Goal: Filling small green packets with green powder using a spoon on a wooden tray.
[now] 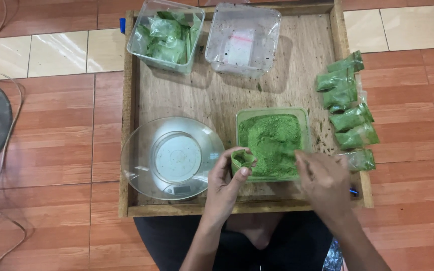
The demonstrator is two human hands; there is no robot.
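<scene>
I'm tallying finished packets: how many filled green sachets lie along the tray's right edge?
6 sachets in a column on the right rim: top, then, and the lowest beside the right hand. More may be hidden underneath.

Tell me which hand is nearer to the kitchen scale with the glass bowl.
Left. The left hand, holding a small bag of green powder, sits just beside the scale. The right hand is farther off, past the green powder tub.
</scene>
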